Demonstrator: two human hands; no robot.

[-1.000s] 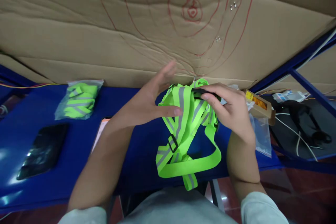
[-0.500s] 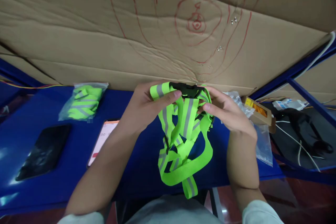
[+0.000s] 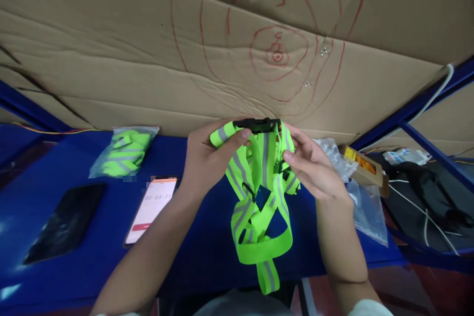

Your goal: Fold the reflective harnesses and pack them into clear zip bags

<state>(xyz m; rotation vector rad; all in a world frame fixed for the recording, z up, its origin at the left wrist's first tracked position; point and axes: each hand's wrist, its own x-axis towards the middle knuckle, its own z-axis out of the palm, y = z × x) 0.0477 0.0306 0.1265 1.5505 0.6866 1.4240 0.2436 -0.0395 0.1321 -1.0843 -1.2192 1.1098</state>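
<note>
A neon green reflective strap harness with grey stripes hangs over the blue table in front of me. My left hand pinches its upper left strap, thumb on top. My right hand grips the straps on the right side. A black plastic buckle runs across the top between both hands. The lower loops dangle down toward my lap.
A bagged green harness lies at back left. A phone with a lit timer screen and a dark phone lie on the left. A clear plastic bag and small cardboard box sit right. A marked cardboard sheet stands behind.
My left hand went from open beside the straps to pinching the upper left strap. Both hands lifted the harness a little and stretched the buckle across the top.
</note>
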